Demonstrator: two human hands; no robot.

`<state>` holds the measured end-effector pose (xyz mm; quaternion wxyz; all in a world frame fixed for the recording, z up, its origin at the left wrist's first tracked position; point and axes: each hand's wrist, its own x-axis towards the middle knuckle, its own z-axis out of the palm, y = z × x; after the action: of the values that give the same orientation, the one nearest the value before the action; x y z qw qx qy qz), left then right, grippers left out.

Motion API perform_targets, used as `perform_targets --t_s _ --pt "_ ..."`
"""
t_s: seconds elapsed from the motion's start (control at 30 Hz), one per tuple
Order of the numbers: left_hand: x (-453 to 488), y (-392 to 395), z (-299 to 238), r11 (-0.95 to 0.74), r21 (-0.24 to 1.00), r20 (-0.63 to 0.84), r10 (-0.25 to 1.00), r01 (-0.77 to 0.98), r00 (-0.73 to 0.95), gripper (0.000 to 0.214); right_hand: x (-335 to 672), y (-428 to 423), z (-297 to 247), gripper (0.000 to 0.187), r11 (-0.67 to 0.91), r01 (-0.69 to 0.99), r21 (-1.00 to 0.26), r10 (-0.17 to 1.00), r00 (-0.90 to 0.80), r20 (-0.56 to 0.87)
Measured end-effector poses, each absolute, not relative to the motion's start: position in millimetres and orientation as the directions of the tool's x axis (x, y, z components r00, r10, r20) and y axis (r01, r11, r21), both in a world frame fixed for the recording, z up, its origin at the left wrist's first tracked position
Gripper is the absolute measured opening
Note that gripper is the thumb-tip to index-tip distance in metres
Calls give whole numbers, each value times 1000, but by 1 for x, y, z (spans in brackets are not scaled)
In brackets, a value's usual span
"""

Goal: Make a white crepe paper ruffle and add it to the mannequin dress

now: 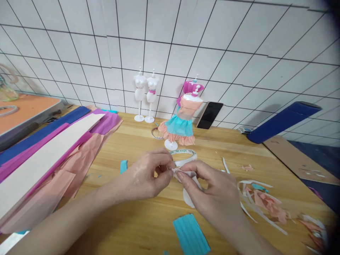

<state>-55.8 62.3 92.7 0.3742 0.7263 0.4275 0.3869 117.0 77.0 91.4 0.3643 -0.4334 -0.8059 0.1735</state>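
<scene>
Turquoise crepe-paper rectangle [191,233] on worktop [143,223]; left hand [143,174] and right hand [216,191], fingers [190,185] pinching partly hidden white piece [196,179].

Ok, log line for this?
Right hand: pinching thin whitish piece; left hand: touching its end; nearby: white printed tape roll, turquoise crinkled rectangle

- Centre: the left hand [148,175] and the right hand [214,189] pinch a small white piece [196,180].
- Just above: a tape roll [181,151].
- Bottom centre: a turquoise rectangle [191,234] on the tabletop [143,226].
- Upper centre: a ruffled dress [185,122] on a mannequin [170,145].
- Left: layered coloured sheets [50,152].
- Lower right: pale scraps [268,204].
</scene>
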Motion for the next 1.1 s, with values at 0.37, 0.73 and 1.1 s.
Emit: perform_targets --t_s 0.37,0.73,1.1 --pt "-56 62 91 -444 832 319 874 333 367 12 116 75 91 14 535 587 -608 843 -326 427" --pt "-58 63 88 -554 743 419 822 375 385 14 115 75 88 10 542 569 -618 834 -274 480" --pt "-60 65 88 -388 816 241 902 427 360 13 115 81 81 17 483 447 -753 867 -367 338"
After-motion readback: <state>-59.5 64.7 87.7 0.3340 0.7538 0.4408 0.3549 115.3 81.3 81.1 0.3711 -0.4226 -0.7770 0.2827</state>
